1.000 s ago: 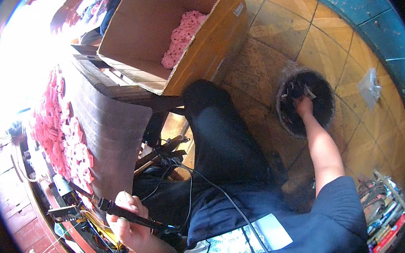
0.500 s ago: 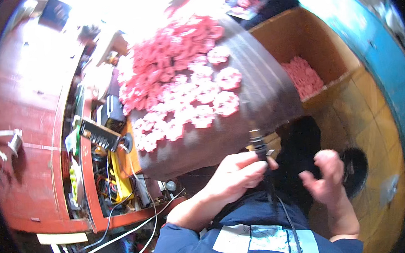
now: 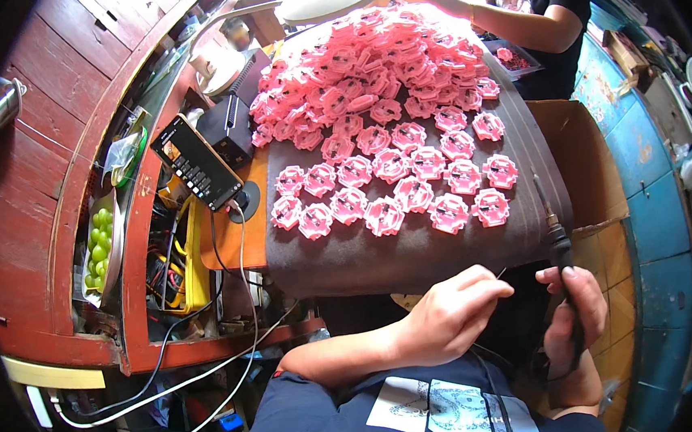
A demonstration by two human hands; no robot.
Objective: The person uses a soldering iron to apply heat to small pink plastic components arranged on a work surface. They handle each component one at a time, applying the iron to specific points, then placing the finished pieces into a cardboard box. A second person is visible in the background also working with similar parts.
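Observation:
A soldering iron [image 3: 559, 241] with a black handle stands tip up in my right hand [image 3: 582, 303], whose fingers close around its grip. My left hand [image 3: 454, 315] is closed in a pinch, and a short thin wire [image 3: 502, 272] sticks out from between its fingertips. Both hands are in front of the near edge of a dark mat [image 3: 349, 260]. On that mat, pink plastic parts [image 3: 384, 216] with small dark pieces in their middles lie spread in loose rows. Behind them rises a large heap of the same pink parts [image 3: 375, 67].
Left of the mat are a phone [image 3: 196, 161] on a stand, a black box [image 3: 229, 128] and a yellow bin [image 3: 195, 264]. White cables [image 3: 172, 381] loop at lower left. A cardboard box [image 3: 580, 149] stands right of the table. Another person [image 3: 538, 22] is at the far right.
The soldering iron has passed from my left hand to my right. My left hand now pinches a thin wire. The view has turned, bringing the co-worker's arm into clearer sight.

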